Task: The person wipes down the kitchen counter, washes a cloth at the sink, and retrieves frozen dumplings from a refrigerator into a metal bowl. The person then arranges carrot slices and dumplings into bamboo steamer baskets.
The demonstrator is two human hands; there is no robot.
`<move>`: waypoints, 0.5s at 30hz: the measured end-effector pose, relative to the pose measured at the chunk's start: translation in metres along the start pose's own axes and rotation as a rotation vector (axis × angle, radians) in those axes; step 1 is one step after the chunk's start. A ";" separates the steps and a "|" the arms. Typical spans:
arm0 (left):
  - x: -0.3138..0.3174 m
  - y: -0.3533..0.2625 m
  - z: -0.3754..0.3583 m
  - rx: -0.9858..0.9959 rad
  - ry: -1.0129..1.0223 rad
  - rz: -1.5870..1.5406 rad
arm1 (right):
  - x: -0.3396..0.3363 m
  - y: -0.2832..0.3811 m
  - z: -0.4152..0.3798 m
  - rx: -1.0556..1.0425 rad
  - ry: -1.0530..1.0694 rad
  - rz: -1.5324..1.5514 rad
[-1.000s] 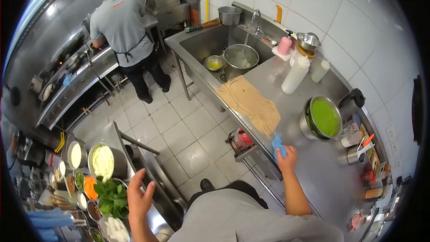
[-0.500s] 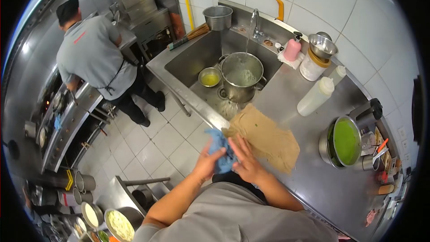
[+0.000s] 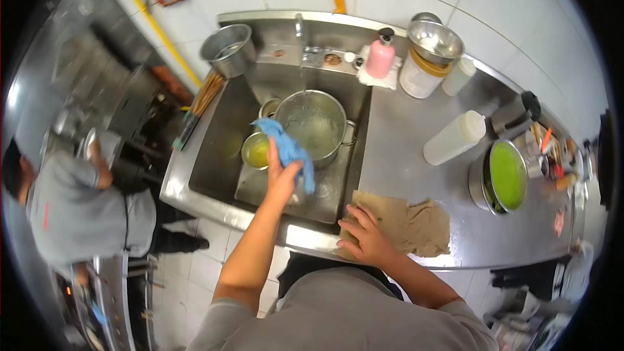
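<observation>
A crumpled blue cloth (image 3: pixel 290 156) is gripped in my left hand (image 3: pixel 282 179), raised over the sink (image 3: pixel 211 162). Behind it stands a large metal pot (image 3: pixel 318 114) under the faucet (image 3: pixel 301 36), with water running into it. Beside the pot is a small metal bowl (image 3: pixel 256 150) holding yellowish liquid, partly covered by the cloth. My right hand (image 3: pixel 369 239) lies with fingers spread on the brown cloth (image 3: pixel 416 227) at the counter's front edge.
To the right on the metal counter (image 3: pixel 403 182) stand a white squeeze bottle (image 3: pixel 455 137), a pink pump bottle (image 3: pixel 381 58) and a strainer of green liquid (image 3: pixel 507 175). A metal container (image 3: pixel 229 51) sits on the sink's back left corner. A co-worker (image 3: pixel 84 208) stands at the left.
My left hand has carried the blue cloth from in front of my body to above the sink. My right hand has parted from it and come down on the brown cloth. The view has turned.
</observation>
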State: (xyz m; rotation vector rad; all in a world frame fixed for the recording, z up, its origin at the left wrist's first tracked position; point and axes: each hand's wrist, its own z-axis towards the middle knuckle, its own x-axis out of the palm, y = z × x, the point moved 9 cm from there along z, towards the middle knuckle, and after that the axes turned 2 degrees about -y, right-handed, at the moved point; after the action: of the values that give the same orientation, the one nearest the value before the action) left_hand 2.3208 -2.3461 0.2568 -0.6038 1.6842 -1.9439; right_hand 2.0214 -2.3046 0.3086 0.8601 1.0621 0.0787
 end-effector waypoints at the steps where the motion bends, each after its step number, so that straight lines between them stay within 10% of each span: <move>1: 0.012 0.022 0.038 0.164 0.067 0.366 | 0.004 0.002 0.004 0.040 -0.021 -0.022; 7: 0.066 0.143 0.139 -0.124 0.289 1.104 | 0.018 0.022 0.041 0.291 -0.086 -0.147; 11: 0.100 0.156 0.118 -0.066 1.041 1.441 | 0.041 0.012 0.071 0.339 -0.166 -0.108; 13: 0.093 0.164 0.139 -0.008 0.921 1.472 | 0.052 -0.001 0.094 0.342 -0.160 -0.065; 15: 0.079 0.249 0.153 -0.389 0.718 1.323 | 0.059 -0.022 0.117 0.417 -0.207 0.010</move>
State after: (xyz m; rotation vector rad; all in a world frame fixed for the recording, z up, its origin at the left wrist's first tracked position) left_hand 2.3741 -2.5418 0.0322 1.0251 2.0019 -0.8342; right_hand 2.1368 -2.3618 0.2750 1.2211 0.8911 -0.2278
